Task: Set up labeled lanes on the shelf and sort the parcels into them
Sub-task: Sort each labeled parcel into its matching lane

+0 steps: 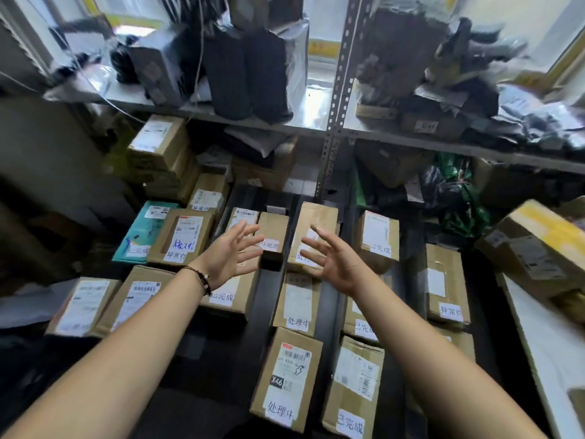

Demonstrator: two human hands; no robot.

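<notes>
Several brown cardboard parcels with white handwritten labels lie in rows on a dark surface below the metal shelf. My left hand and my right hand hover above the middle rows, fingers spread, palms facing each other, holding nothing. Between them lies a narrow brown box with a dark end. A taller box sits behind my right hand. A box marked X46 lies near the front. A teal parcel lies at the left.
The shelf above carries black bags and dark parcels, blurred. Its perforated post stands in the middle. Stacked boxes fill the space under the shelf at left, green and black bags at right. A big box with yellow tape rests on a white table at right.
</notes>
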